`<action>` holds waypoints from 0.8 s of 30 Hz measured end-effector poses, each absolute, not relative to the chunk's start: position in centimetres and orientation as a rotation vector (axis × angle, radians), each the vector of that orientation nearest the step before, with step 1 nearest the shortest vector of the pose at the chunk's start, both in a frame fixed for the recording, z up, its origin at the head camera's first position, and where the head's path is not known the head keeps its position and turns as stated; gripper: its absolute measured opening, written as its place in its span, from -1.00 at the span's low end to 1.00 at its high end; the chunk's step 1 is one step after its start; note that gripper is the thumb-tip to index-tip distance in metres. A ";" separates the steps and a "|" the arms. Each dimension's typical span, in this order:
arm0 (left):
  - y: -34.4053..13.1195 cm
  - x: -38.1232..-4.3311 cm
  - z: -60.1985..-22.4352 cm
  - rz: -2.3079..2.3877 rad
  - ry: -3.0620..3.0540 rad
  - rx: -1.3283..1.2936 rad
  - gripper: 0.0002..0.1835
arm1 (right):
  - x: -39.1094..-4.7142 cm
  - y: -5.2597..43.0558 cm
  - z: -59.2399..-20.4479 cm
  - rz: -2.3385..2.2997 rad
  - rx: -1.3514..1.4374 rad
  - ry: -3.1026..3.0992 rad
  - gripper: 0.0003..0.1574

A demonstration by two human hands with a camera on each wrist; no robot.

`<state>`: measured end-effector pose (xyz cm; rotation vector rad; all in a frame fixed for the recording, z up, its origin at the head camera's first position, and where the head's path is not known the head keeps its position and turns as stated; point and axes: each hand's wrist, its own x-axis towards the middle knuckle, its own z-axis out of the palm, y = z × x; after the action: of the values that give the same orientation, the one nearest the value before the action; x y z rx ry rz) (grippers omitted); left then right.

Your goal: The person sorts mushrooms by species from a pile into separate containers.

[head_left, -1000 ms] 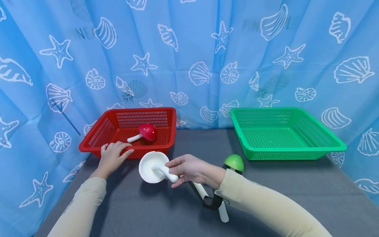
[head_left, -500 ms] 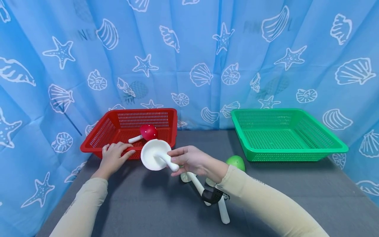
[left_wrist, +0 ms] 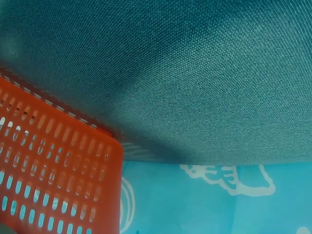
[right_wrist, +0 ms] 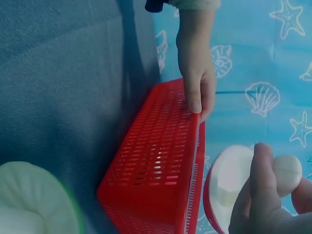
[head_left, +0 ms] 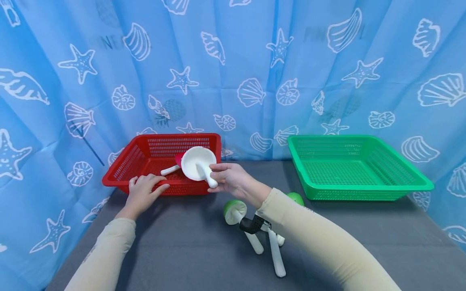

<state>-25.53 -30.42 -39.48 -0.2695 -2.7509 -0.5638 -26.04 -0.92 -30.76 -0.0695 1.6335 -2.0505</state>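
Observation:
My right hand (head_left: 236,182) pinches a toy mushroom (head_left: 193,166) by its white stem. Its white underside faces me, and the right wrist view shows a red edge on the cap (right_wrist: 208,195). It hangs over the front right part of the red basket (head_left: 187,190), at the rim. Behind it a second red mushroom lies in the basket; its white stem (head_left: 169,170) shows and most of its cap is hidden. My left hand (head_left: 142,195) grips the basket's front rim, thumb outside in the right wrist view.
Several green-capped mushrooms lie on the grey tabletop, one with its cap (head_left: 231,211) below my right hand, another cap (head_left: 296,198) partly behind the sleeve. A green basket (head_left: 364,193) stands at the right. A blue shell-patterned curtain (head_left: 233,60) hangs behind.
My right hand has carried the mushroom up and away from me, from in front of the red basket to over its rim. My left hand stays on the rim.

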 end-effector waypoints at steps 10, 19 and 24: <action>-30.5 -25.7 -39.6 -0.561 -2.767 -0.285 -0.49 | -27.9 -2.5 -30.9 -2.103 0.017 1.630 -0.51; -30.7 -25.7 -39.5 -0.577 -2.778 -0.279 -0.48 | -29.8 -4.2 -31.9 -2.139 0.042 1.644 -0.44; -30.5 -25.7 -39.6 -0.567 -2.771 -0.281 -0.53 | -30.5 -5.0 -32.6 -2.112 0.013 1.727 -0.37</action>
<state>-25.72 -30.54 -39.57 -0.2811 -2.7712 -0.5668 -30.48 -5.01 -32.60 0.0128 1.7266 -2.1120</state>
